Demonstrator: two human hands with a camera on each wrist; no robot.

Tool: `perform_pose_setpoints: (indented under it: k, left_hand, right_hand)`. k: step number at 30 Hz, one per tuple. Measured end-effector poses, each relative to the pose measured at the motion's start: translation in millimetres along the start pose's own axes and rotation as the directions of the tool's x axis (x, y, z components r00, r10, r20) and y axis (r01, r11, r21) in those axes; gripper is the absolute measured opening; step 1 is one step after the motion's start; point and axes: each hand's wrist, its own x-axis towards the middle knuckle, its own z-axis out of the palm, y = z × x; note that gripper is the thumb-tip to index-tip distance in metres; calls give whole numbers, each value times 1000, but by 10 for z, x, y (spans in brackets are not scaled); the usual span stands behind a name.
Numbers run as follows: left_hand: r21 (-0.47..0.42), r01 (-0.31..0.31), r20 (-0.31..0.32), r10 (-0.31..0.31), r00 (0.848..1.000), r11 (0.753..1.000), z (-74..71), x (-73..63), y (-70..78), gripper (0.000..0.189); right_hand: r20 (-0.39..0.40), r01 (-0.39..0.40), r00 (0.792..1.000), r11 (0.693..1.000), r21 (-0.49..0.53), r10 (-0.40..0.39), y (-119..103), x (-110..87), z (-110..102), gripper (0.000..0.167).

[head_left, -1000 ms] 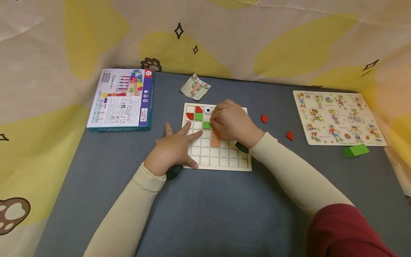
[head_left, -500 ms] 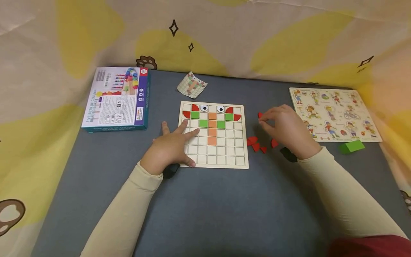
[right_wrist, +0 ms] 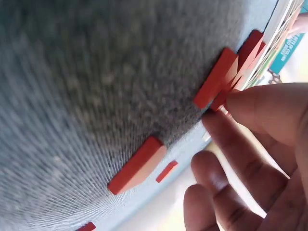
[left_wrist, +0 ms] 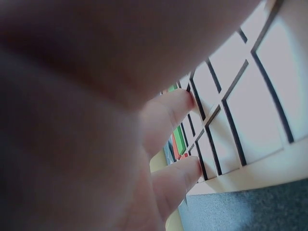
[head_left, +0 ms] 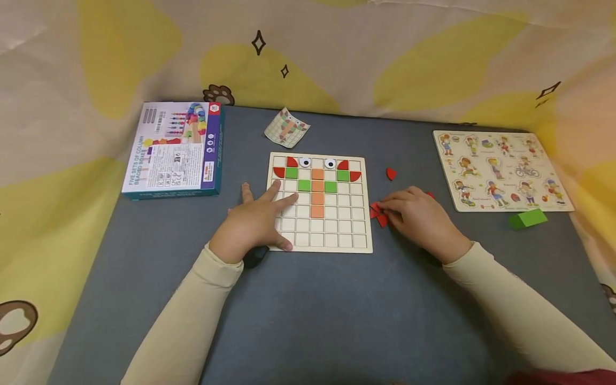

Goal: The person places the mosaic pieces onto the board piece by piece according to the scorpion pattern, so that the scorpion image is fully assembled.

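Red quarter-round tiles [head_left: 382,221]: at grid board's [head_left: 332,251] 3 o'clock edge; prob. light, stiff; pinch by edges.
R hand [head_left: 425,223]: fingers narrow at tiles; can't tell if gripping.
L hand [head_left: 252,224]: fingers wide on grid board's 9 o'clock side.

The left forearm [head_left: 190,321] slants up from bottom left, its left grip [head_left: 255,223] spread wide left of centre; the right forearm [head_left: 526,310] enters lower right, its right grip [head_left: 425,222] drawing thumb [right_wrist: 269,108] and index [right_wrist: 245,156] together.
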Motion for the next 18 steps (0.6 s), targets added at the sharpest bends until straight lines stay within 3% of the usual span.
perform_pose_setpoints:
  k: [5,18]
  left_hand:
    - [-4,0,0,0,1000,1000,-2,-1,-5,117]
    - [-12,13,5,-13,1000,1000,-4,-16,-1,118]
  right_hand:
    - [-24,-39,999,998,-48,38,43,72,5,25]
    - [13,-153,988,988,-12,153,85,251,32,19]
